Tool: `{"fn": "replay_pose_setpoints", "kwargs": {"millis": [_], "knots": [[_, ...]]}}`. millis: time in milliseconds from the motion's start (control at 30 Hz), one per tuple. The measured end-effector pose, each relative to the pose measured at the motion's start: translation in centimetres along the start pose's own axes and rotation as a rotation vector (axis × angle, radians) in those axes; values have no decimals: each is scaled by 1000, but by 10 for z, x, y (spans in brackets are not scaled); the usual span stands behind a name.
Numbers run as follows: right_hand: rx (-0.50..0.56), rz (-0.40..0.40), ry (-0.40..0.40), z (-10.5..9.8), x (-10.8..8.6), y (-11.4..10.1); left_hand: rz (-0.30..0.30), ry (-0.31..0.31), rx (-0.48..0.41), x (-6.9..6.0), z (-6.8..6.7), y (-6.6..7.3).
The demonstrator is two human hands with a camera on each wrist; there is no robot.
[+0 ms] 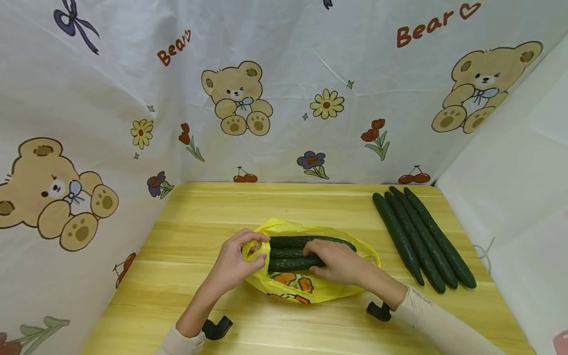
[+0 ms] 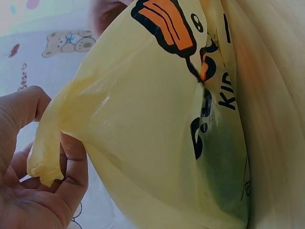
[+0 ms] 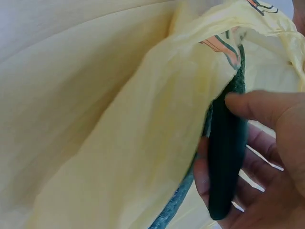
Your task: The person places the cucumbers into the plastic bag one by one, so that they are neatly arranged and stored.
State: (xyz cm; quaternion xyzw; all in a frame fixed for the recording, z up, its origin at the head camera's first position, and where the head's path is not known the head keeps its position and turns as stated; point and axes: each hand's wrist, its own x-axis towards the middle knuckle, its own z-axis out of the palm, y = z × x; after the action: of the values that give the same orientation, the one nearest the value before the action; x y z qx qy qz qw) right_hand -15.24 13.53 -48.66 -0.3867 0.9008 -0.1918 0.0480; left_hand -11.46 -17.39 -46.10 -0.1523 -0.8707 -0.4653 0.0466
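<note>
A yellow plastic bag (image 1: 328, 292) with an orange and black print lies on its side on the table, its mouth spread. My left hand (image 1: 231, 262) pinches the bag's left end; in the left wrist view a gathered strip of the bag (image 2: 47, 162) passes between thumb and fingers. Dark green cucumbers lie side by side inside. My right hand (image 1: 339, 261) reaches into the mouth and grips a cucumber (image 3: 225, 157), thumb on one side and fingers round the other. Another cucumber (image 3: 174, 202) shows behind it, partly covered by the bag.
Several more cucumbers (image 1: 397, 231) lie in a row on the wooden table (image 1: 199, 207) at the right. A bear-print cloth (image 1: 284, 128) hangs behind and at the left; a white wall (image 1: 523, 197) stands at the right.
</note>
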Motion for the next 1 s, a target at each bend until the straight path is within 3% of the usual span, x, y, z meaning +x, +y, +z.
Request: {"fn": "replay_pose_setpoints", "kwargs": {"millis": [267,600,800,1000], "knots": [[-25,2,51,-1,-6,1,-9,-4,-2,-1,-2,0],[31,37,62,-9,-18,12,-7,-2,-10,-1,-1,-1],[18,110,127,-20,-38,27,-13,1,-9,-1,-1,0],[44,200,207,-37,-71,55,-11,2,-5,-1,-1,0]]}}
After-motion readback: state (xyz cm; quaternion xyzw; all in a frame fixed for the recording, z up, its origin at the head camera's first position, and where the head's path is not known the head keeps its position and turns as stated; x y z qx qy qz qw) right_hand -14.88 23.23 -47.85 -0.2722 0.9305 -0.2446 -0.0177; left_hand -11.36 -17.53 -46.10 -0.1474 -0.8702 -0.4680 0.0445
